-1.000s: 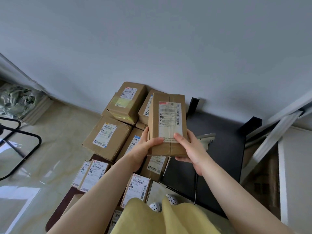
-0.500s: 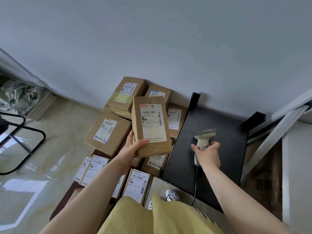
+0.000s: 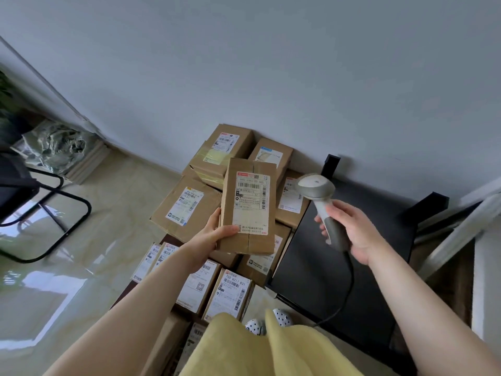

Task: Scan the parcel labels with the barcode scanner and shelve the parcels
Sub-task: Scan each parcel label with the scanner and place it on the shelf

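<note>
The person stands over a heap of cardboard parcels [image 3: 189, 210] stacked on the floor against the pale wall [image 3: 271, 63], and holds one parcel [image 3: 248, 210] up above the heap in the left hand [image 3: 214, 236]. The thumb lies across the lower front edge of the box, just at the corner of its label [image 3: 250, 203], while the fingers wrap round behind the left side, so the grasp is firm. The box is tilted up with its white label facing the person, printed with barcodes and a red strip along the top. The right hand [image 3: 352, 229] is clenched round the grey handle of the barcode scanner [image 3: 322, 202], held in the air just to the right of the parcel but not touching it. The scanner's pale head sits level with the upper half of the label, its nose turned toward the box. A dark cable [image 3: 344, 291] runs from the bottom of the handle down and across the black table [image 3: 379, 267] below the right arm. More labelled boxes lie flat near the person's feet, where white shoes with dark dots [image 3: 268, 322] peep out below a yellow garment [image 3: 257, 351]. To the left, a black tubular chair frame [image 3: 54, 213] stands on the glossy floor [image 3: 108, 253], and a wrapped bundle [image 3: 58, 147] rests by the wall.
</note>
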{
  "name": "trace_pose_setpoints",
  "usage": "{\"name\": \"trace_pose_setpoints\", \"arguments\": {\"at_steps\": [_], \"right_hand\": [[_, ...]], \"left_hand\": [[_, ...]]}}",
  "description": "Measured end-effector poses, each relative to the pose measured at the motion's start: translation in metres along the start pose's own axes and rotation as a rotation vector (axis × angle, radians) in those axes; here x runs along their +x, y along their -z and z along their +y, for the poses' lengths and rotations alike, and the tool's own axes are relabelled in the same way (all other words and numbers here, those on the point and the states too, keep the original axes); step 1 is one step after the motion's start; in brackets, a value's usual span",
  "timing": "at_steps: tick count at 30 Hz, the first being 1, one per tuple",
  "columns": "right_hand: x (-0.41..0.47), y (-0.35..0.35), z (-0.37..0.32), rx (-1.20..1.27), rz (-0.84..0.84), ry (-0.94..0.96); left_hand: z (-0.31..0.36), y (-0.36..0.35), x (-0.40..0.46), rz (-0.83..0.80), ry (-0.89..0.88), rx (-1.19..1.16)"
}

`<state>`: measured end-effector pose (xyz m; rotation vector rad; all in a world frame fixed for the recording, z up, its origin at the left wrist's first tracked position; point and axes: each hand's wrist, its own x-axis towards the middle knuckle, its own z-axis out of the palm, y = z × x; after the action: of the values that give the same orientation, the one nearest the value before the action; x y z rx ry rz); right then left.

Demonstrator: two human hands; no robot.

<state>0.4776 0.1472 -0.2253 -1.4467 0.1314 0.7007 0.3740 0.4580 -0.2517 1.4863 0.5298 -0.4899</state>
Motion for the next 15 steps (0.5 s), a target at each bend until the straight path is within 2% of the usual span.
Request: {"name": "trace_pose_setpoints", "arguments": {"at_steps": [3,5,8,15], "right_hand": [[0.001,0.0,-0.031,-0.182,-0.312,0.026],[0.007,-0.004,-0.045,-0.313,-0.406,-0.002],[0.011,-0.009,-0.056,-0.425,-0.457,-0.014],[0.014,-0.011,-0.06,-0.468,-0.503,-0.02]], "left_hand": [[0.004,0.01,0.0,-0.045,0.02,0.035],[0.006,0.014,0.001,-0.067,0.025,0.042],[0.007,0.017,0.002,-0.082,0.026,0.064],[0.005,0.02,0.005,-0.101,0.037,0.094]]}}
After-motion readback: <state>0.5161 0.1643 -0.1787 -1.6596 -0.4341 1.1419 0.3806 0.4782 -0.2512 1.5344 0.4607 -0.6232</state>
